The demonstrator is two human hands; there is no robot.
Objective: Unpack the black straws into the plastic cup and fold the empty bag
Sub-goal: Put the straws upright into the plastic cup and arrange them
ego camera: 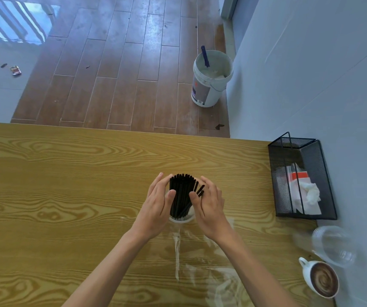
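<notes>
Head view: we cup the left hand [159, 203] and right hand [210, 201], fingers spread, around the black straws [181, 196] to gather them upright in the plastic cup [181, 218]. The empty bag [200, 262] lies flat nearer us, unfolded.

Black straws [181, 193]; yellow-brown woodgrain table [67, 173] (bold swirls); black mesh basket [310, 156]; white bucket [209, 85].

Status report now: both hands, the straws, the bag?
Left hand, right hand cupping black straws. Straws upright in plastic cup. Empty bag flat, unfolded.
</notes>
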